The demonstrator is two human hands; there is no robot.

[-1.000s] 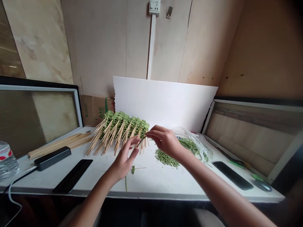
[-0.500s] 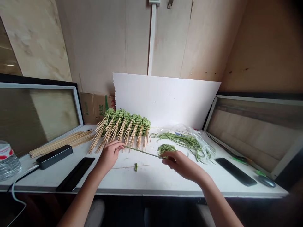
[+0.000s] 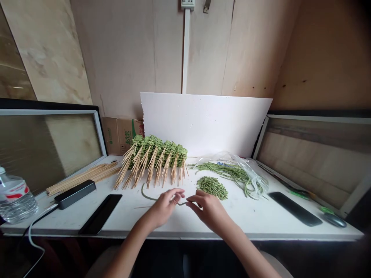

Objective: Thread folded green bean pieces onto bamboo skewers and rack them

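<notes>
A long green bean [image 3: 148,197] runs from the table on the left, through my left hand [image 3: 165,206], to my right hand [image 3: 208,208]. My left hand is closed loosely around it, with the fingertips near its right end. The thumb and forefinger of my right hand pinch that end. Beneath my left hand lies a bamboo skewer [image 3: 140,207], mostly hidden. Just behind my right hand is a heap of short cut bean pieces [image 3: 213,186]. Farther back, skewered bean bundles [image 3: 162,152] are stacked with their sticks pointing toward me.
Whole long beans [image 3: 226,172] lie by a clear plastic bag [image 3: 252,173] at back right. Loose skewers [image 3: 84,177], a black box [image 3: 75,194], a phone [image 3: 101,214] and a water bottle [image 3: 17,197] are on the left. A dark slab [image 3: 295,208] and a mouse [image 3: 334,219] lie right.
My hands have come closer together and lower toward the table. The bean, stretched between them before, now trails out left past my left hand. The bean piece on the skewer is now hidden.
</notes>
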